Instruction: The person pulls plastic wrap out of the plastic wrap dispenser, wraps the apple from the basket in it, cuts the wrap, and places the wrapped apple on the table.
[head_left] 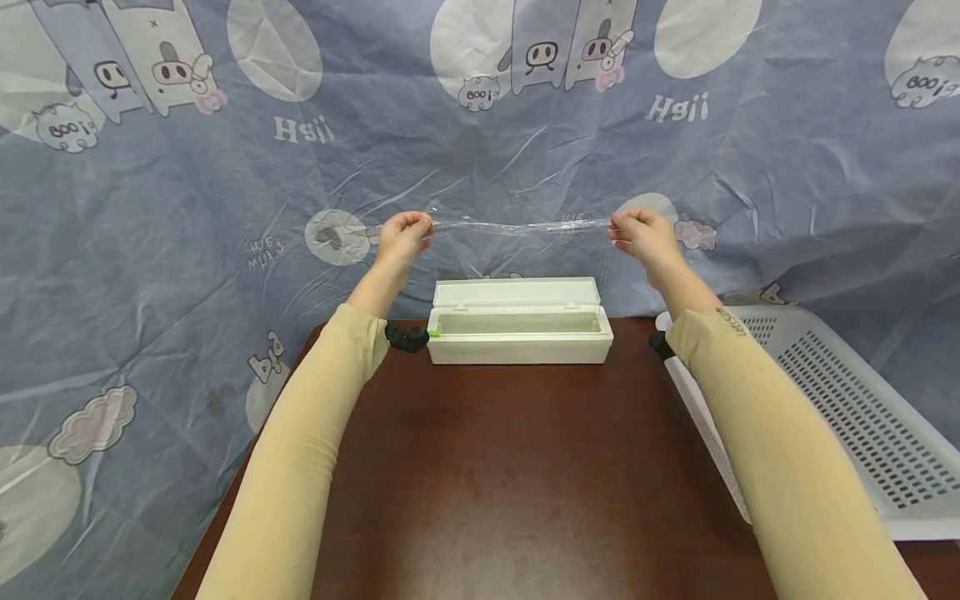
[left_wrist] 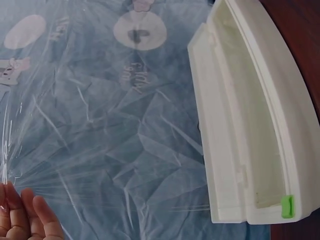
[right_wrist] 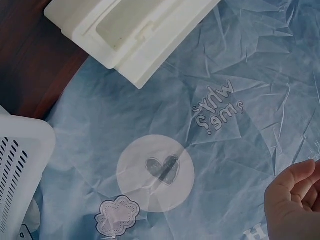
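A strip of clear plastic wrap (head_left: 517, 227) is stretched between both hands, above and beyond a long white box. Its left end is pinched between the thumb and fingers of the left hand (head_left: 403, 238). At the other end, the right hand (head_left: 647, 240) pinches the wrap the same way. In the left wrist view the see-through film (left_wrist: 6, 145) spreads up from the left fingertips. Below the hands, the white box (head_left: 521, 348) stands with its hinged lid (head_left: 517, 292) tipped back. A green tab (left_wrist: 288, 206) sits at one end of its rim.
A brown table (head_left: 510, 467) lies under the forearms, with the box at its far edge. To the right stands a white perforated basket (head_left: 862, 408), partly behind the right sleeve. A blue printed cloth (head_left: 187, 208) hangs behind and at the left.
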